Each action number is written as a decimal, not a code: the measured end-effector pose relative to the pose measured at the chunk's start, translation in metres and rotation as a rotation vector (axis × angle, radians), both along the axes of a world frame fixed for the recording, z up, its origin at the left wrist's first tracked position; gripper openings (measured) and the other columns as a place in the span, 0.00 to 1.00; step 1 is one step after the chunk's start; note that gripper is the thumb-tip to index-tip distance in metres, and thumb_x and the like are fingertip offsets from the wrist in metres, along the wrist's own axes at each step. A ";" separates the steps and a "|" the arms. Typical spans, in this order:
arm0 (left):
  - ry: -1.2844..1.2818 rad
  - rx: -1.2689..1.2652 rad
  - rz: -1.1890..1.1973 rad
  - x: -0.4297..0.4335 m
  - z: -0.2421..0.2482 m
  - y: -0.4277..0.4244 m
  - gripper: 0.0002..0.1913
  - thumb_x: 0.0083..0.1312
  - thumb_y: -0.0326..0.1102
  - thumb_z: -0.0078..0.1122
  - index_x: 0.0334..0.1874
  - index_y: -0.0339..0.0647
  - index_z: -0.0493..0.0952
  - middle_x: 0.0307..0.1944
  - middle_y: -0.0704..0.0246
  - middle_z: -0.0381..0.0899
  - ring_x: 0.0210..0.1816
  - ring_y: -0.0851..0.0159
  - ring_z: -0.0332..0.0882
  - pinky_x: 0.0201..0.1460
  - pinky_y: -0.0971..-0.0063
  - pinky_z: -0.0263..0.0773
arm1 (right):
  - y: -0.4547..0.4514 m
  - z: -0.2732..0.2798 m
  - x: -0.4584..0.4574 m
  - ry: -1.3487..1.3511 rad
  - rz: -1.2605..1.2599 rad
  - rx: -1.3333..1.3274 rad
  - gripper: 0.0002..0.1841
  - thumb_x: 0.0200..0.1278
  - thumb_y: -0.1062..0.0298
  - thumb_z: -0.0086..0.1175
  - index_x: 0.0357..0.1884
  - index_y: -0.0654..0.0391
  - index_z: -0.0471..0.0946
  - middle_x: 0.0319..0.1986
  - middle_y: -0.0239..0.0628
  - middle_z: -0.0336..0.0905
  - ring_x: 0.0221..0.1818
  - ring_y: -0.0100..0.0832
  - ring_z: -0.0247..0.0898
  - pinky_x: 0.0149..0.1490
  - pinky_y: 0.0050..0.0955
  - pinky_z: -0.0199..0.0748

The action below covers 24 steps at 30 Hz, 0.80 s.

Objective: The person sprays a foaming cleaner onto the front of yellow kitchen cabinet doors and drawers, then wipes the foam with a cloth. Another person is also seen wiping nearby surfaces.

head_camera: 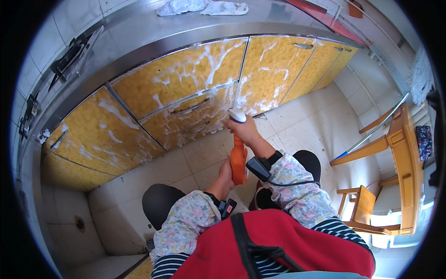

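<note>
An orange spray bottle (239, 162) with a white trigger head (237, 114) is held between my two hands. My right hand (248, 132) wraps around its neck just below the head. Lower down, my left hand (226, 174) grips the side of the bottle's body. The nozzle points toward the yellow cabinet fronts (139, 94), which carry streaks of white foam (214, 66). Foam is thick along the lower edge of the cabinet door (275, 66) with the metal handle. A drawer front (188, 115) right ahead of the bottle is also streaked.
White cloths (202, 7) lie on the steel countertop (139, 38). Gas stove parts (69, 59) stand at the left. At the right are a wooden table (404, 146), a wooden chair (362, 205) and a leaning pole (379, 125) with a blue end. Beneath is a tiled floor (205, 167).
</note>
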<state>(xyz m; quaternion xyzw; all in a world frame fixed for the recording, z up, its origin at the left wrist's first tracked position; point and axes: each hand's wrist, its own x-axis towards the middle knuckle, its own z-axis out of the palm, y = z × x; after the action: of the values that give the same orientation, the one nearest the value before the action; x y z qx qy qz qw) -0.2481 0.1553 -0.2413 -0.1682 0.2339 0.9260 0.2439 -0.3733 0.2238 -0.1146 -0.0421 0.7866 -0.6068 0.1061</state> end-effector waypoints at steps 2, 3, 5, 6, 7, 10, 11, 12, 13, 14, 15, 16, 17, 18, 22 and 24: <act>-0.061 -0.094 0.049 -0.007 0.005 0.002 0.22 0.74 0.56 0.41 0.50 0.45 0.72 0.39 0.64 0.80 0.38 0.61 0.80 0.41 0.63 0.78 | 0.008 0.008 -0.003 0.122 -0.020 -0.129 0.11 0.53 0.62 0.64 0.31 0.60 0.79 0.24 0.33 0.80 0.26 0.26 0.75 0.35 0.28 0.74; -0.113 -0.154 0.078 -0.011 0.009 0.002 0.21 0.74 0.55 0.42 0.51 0.45 0.72 0.39 0.64 0.80 0.39 0.61 0.81 0.43 0.63 0.78 | 0.013 0.016 -0.005 0.133 -0.068 -0.157 0.12 0.53 0.60 0.64 0.29 0.60 0.79 0.23 0.33 0.79 0.26 0.26 0.75 0.34 0.29 0.74; -0.002 -0.092 0.110 -0.023 0.021 -0.002 0.20 0.73 0.55 0.43 0.52 0.45 0.72 0.43 0.64 0.80 0.42 0.61 0.81 0.46 0.63 0.78 | 0.024 0.040 -0.014 0.235 -0.016 -0.214 0.12 0.54 0.63 0.65 0.34 0.61 0.79 0.26 0.31 0.79 0.29 0.23 0.73 0.39 0.25 0.73; 0.036 -0.087 0.131 -0.031 0.027 -0.004 0.20 0.73 0.54 0.44 0.52 0.46 0.72 0.44 0.64 0.80 0.44 0.62 0.81 0.48 0.63 0.77 | 0.025 0.052 -0.017 0.284 -0.030 -0.258 0.13 0.54 0.64 0.66 0.36 0.61 0.79 0.28 0.31 0.79 0.32 0.23 0.73 0.41 0.25 0.73; 0.078 -0.061 0.154 -0.038 0.034 -0.005 0.21 0.73 0.54 0.43 0.55 0.45 0.71 0.48 0.64 0.78 0.47 0.61 0.80 0.50 0.60 0.77 | 0.026 0.064 -0.022 0.354 -0.025 -0.311 0.14 0.54 0.64 0.66 0.38 0.62 0.78 0.30 0.31 0.79 0.34 0.23 0.73 0.42 0.25 0.73; 0.169 -0.026 0.219 -0.049 0.048 -0.013 0.25 0.73 0.56 0.41 0.61 0.43 0.68 0.57 0.64 0.73 0.56 0.58 0.76 0.56 0.51 0.73 | 0.026 0.091 -0.032 0.437 -0.012 -0.291 0.17 0.54 0.64 0.67 0.42 0.63 0.79 0.31 0.30 0.79 0.34 0.23 0.72 0.42 0.25 0.72; 0.174 -0.033 0.222 -0.050 0.050 -0.014 0.25 0.73 0.56 0.41 0.61 0.43 0.68 0.57 0.64 0.73 0.55 0.57 0.76 0.57 0.50 0.73 | 0.024 0.093 -0.033 0.393 -0.050 -0.282 0.17 0.54 0.64 0.67 0.42 0.63 0.79 0.30 0.30 0.79 0.33 0.23 0.72 0.41 0.24 0.72; 0.180 -0.040 0.224 -0.051 0.050 -0.015 0.26 0.73 0.56 0.41 0.61 0.42 0.67 0.57 0.63 0.73 0.55 0.57 0.76 0.57 0.50 0.73 | 0.020 0.091 -0.035 0.371 -0.074 -0.283 0.16 0.54 0.64 0.66 0.42 0.63 0.79 0.29 0.30 0.79 0.32 0.23 0.72 0.39 0.24 0.72; 0.202 -0.046 0.232 -0.050 0.049 -0.016 0.26 0.73 0.56 0.41 0.61 0.42 0.67 0.56 0.63 0.73 0.55 0.56 0.76 0.57 0.49 0.73 | 0.017 0.087 -0.036 0.379 -0.070 -0.313 0.16 0.54 0.64 0.66 0.42 0.63 0.79 0.28 0.30 0.79 0.31 0.23 0.72 0.38 0.24 0.72; 0.110 -0.046 0.211 -0.050 0.047 -0.014 0.26 0.73 0.56 0.41 0.61 0.41 0.67 0.56 0.62 0.73 0.54 0.56 0.76 0.57 0.49 0.73 | 0.014 0.079 -0.036 0.360 -0.111 -0.291 0.14 0.54 0.65 0.66 0.39 0.63 0.79 0.27 0.30 0.78 0.28 0.23 0.72 0.35 0.25 0.71; 0.035 -0.044 0.199 -0.048 0.045 -0.011 0.26 0.73 0.56 0.41 0.61 0.41 0.67 0.55 0.62 0.73 0.54 0.55 0.76 0.57 0.48 0.73 | 0.015 0.071 -0.035 0.289 -0.091 -0.260 0.13 0.53 0.64 0.66 0.34 0.62 0.79 0.26 0.32 0.79 0.28 0.24 0.73 0.35 0.26 0.72; -0.041 -0.041 0.188 -0.044 0.042 -0.008 0.26 0.73 0.56 0.40 0.61 0.40 0.67 0.54 0.61 0.73 0.53 0.55 0.76 0.57 0.48 0.73 | 0.015 0.061 -0.033 0.249 -0.116 -0.177 0.13 0.53 0.63 0.66 0.32 0.62 0.79 0.25 0.32 0.79 0.27 0.25 0.73 0.34 0.27 0.72; -0.077 -0.036 0.154 -0.040 0.040 -0.006 0.27 0.74 0.56 0.40 0.60 0.40 0.67 0.54 0.61 0.74 0.53 0.54 0.76 0.57 0.47 0.72 | 0.014 0.052 -0.032 0.207 -0.135 -0.110 0.13 0.52 0.62 0.66 0.30 0.62 0.78 0.24 0.33 0.79 0.27 0.25 0.74 0.34 0.27 0.72; -0.113 -0.031 0.120 -0.035 0.038 -0.004 0.27 0.74 0.56 0.40 0.60 0.39 0.67 0.53 0.61 0.74 0.53 0.54 0.76 0.56 0.47 0.72 | 0.015 0.044 -0.032 0.136 -0.135 -0.040 0.15 0.53 0.65 0.67 0.39 0.62 0.78 0.27 0.33 0.78 0.26 0.25 0.73 0.33 0.25 0.72; -0.170 -0.045 0.078 -0.024 0.036 0.001 0.27 0.74 0.56 0.39 0.59 0.37 0.68 0.53 0.60 0.74 0.54 0.54 0.76 0.57 0.50 0.72 | 0.021 0.034 -0.026 0.033 -0.118 -0.096 0.16 0.53 0.65 0.67 0.40 0.62 0.78 0.29 0.33 0.78 0.29 0.26 0.74 0.36 0.27 0.73; -0.103 -0.039 0.112 -0.028 0.036 0.000 0.27 0.74 0.56 0.39 0.59 0.37 0.69 0.54 0.60 0.75 0.55 0.55 0.75 0.58 0.53 0.72 | 0.017 0.043 -0.024 0.245 -0.069 -0.148 0.16 0.52 0.61 0.67 0.37 0.62 0.78 0.29 0.34 0.80 0.30 0.28 0.74 0.38 0.28 0.73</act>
<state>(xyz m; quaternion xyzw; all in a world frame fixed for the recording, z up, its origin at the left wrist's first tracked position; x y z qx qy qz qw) -0.2763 0.1552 -0.2052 -0.2333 0.2294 0.9235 0.2002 -0.3975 0.2404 -0.0718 -0.0965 0.7477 -0.6568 -0.0152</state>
